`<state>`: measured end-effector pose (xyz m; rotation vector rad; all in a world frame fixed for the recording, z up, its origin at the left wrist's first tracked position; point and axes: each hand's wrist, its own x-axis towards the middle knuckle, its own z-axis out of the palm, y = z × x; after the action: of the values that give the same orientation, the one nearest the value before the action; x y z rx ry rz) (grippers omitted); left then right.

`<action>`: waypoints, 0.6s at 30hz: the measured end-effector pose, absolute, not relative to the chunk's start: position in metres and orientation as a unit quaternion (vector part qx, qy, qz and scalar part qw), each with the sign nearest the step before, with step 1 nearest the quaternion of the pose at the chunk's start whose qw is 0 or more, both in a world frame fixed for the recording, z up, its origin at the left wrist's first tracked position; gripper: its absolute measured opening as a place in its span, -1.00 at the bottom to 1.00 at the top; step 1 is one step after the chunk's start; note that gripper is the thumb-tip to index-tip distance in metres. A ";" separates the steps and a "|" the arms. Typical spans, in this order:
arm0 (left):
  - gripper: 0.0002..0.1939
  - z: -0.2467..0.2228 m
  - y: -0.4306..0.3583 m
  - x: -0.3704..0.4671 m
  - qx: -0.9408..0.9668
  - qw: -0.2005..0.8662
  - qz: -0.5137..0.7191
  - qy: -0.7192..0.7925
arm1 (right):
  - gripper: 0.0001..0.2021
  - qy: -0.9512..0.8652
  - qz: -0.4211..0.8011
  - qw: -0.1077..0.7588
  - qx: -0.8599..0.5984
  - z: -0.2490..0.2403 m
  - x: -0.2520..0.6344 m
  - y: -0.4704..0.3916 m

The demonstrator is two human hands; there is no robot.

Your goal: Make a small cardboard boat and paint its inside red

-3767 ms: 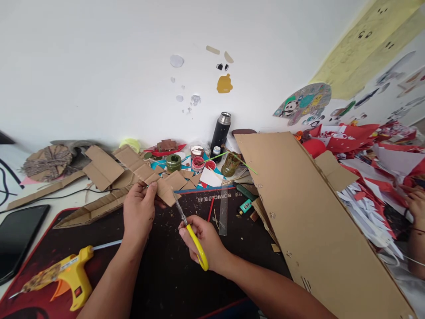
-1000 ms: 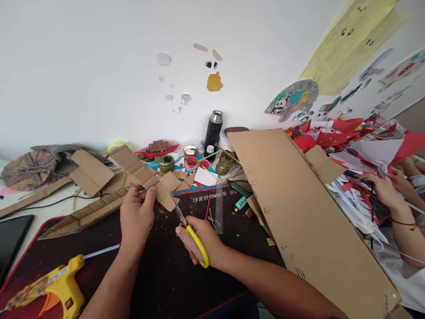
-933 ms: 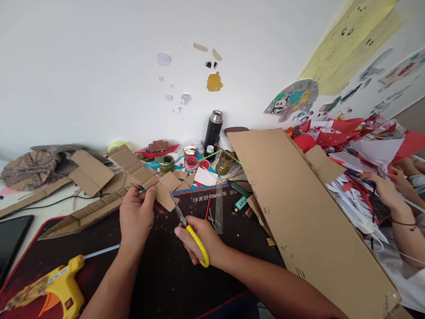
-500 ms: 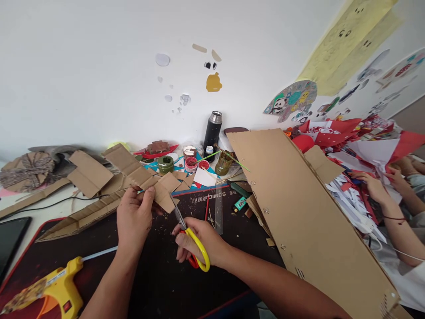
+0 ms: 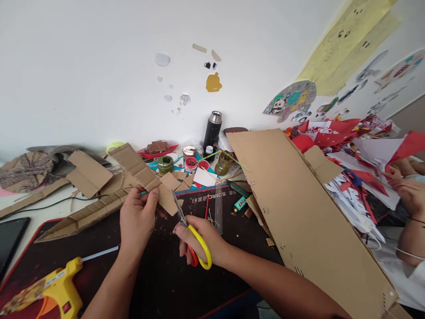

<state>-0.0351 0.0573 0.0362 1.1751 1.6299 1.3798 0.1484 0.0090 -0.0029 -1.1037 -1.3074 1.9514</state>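
Note:
My left hand point(image 5: 139, 217) pinches a creased strip of brown cardboard point(image 5: 137, 167) near its lower end, holding it above the dark desk mat point(image 5: 159, 274). In my right hand point(image 5: 202, 237) is a pair of scissors point(image 5: 201, 243) with one yellow and one red handle. The scissor blades lie at the right edge of the strip's lower end; whether they are cutting into it I cannot tell. Behind my left hand a long folded cardboard piece point(image 5: 86, 216) rests on the mat.
A yellow glue gun point(image 5: 63, 283) lies at the lower left. A large cardboard panel point(image 5: 299, 204) slants along the right. Paint jars point(image 5: 165, 164), a black flask point(image 5: 213, 130) and a clear ruler point(image 5: 218, 208) stand or lie ahead. Another person's hand point(image 5: 407, 195) is at the far right.
The strip and my left hand have shifted slightly right, and the strip has turned a little. The scissors moved slightly right and down. The other person's hands drew back to the right.

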 end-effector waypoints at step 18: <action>-0.56 0.039 0.058 -0.030 0.458 0.341 0.509 0.644 | -0.41 -0.504 0.692 0.276 -0.436 0.002 0.150 0.006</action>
<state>-0.0298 0.0575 0.0385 1.1915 1.6769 1.3237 0.1500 0.0065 0.0016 -1.1720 -1.3549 1.8597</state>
